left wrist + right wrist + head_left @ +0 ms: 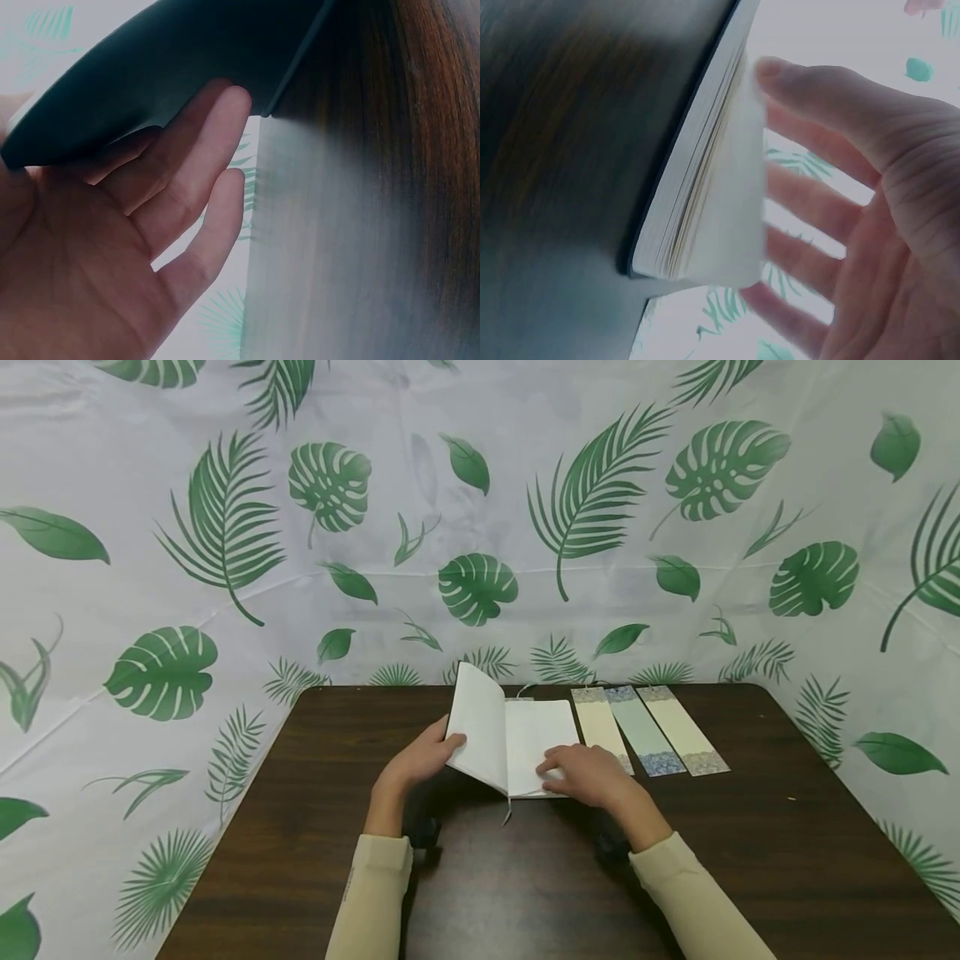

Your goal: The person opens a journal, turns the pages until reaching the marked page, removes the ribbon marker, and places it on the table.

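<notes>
An open notebook (536,735) with blank white pages lies on the dark table, its left side raised at a slant. My left hand (420,756) holds that raised side, thumb on the page edge and fingers behind; in the left wrist view the fingers lie against the dark cover (187,67). At the lower right corner, my right hand (596,772) pinches a page (735,217), thumb on one face and fingers behind it in the right wrist view. A thin ribbon (507,812) hangs from the notebook's bottom edge.
Right of the notebook lie three long bookmarks with patterned ends: cream (602,718), pale green (645,731) and another cream (682,727). A leaf-print cloth (405,485) hangs behind the wood-grain table (315,827). A tiny yellow bit (792,798) lies at the right.
</notes>
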The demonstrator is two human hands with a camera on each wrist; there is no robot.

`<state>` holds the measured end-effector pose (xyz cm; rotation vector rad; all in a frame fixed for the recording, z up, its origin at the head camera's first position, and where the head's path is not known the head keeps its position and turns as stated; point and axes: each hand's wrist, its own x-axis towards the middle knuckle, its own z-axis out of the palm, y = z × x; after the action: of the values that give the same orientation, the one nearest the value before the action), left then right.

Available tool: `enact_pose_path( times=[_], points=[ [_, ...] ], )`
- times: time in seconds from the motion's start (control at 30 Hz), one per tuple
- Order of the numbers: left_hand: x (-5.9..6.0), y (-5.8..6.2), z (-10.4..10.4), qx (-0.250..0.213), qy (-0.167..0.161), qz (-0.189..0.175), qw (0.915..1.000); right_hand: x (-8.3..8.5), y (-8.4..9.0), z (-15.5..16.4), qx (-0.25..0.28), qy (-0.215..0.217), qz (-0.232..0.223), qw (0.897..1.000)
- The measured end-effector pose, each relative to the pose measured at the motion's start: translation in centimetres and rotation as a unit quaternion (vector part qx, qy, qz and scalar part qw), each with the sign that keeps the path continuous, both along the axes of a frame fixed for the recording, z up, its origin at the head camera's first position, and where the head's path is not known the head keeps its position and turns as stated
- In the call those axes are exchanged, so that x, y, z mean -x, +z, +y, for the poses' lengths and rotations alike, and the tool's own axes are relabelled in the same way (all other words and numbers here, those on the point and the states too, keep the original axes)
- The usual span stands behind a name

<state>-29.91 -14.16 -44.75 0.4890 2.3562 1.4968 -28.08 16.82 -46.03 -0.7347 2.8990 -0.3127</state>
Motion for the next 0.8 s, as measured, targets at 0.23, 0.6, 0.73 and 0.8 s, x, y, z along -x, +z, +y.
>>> enact_pose_path(
  times=[0.23,0.6,0.73,0.8],
  points=[
    [0.03,-0.12,0.03,0.003,-0.002,0.007,1.0,-0.32,0.28,-0.3,-0.039,0.001,0.028,0.999],
    [-0.02,-0.31,0.15,-0.004,-0.006,0.008,0.9999,-0.79,0.0,-0.94,-0.089,0.003,0.071,0.993],
    [-0.16,-0.08,0.03,-0.006,-0.003,0.007,1.0,-0.64,0.46,-0.82,-0.089,-0.01,0.118,0.989],
    [-0.11,-0.06,0.02,-0.006,-0.005,0.008,0.9999,-0.47,0.7,-0.63,-0.078,-0.023,0.148,0.986]
  ],
)
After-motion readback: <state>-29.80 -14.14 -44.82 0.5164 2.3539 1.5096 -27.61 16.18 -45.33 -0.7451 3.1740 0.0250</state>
